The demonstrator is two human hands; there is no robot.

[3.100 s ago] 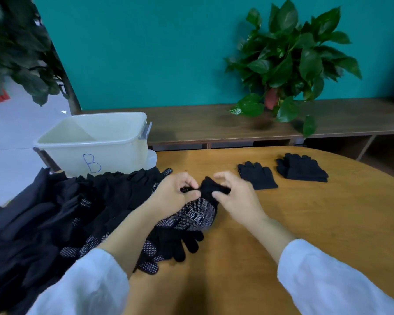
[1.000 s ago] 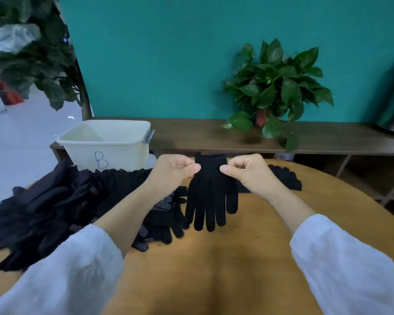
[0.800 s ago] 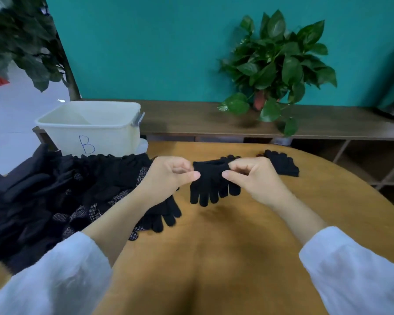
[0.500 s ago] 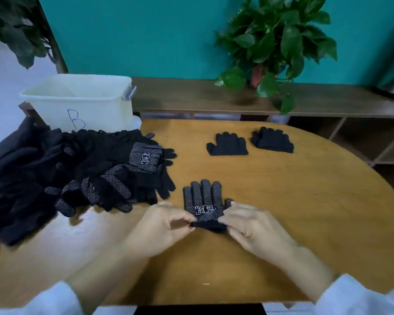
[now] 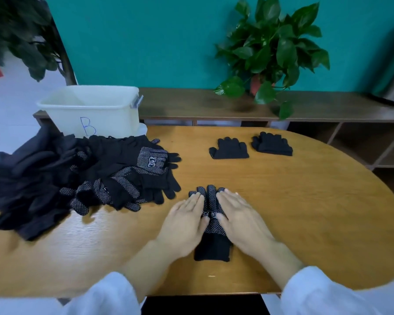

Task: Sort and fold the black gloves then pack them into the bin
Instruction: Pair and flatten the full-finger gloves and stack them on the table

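A black glove with white grip dots (image 5: 212, 226) lies flat on the wooden table (image 5: 305, 212), fingers pointing away from me. My left hand (image 5: 184, 221) presses flat on its left side and my right hand (image 5: 241, 220) presses flat on its right side, fingers straight. A big heap of black gloves (image 5: 62, 176) covers the table's left part. Two flat black glove bundles (image 5: 229, 148) (image 5: 272, 144) lie at the far side. The cream bin marked "B" (image 5: 89, 110) stands behind the heap.
A low wooden shelf (image 5: 328, 108) runs along the teal wall with a potted green plant (image 5: 266, 53) on it. Another plant (image 5: 21, 35) stands at the far left. The table's front edge is close to my sleeves.
The glove was held up by its cuff, then laid on the table. Both hands have let go of the cuff and now lie flat on the glove.
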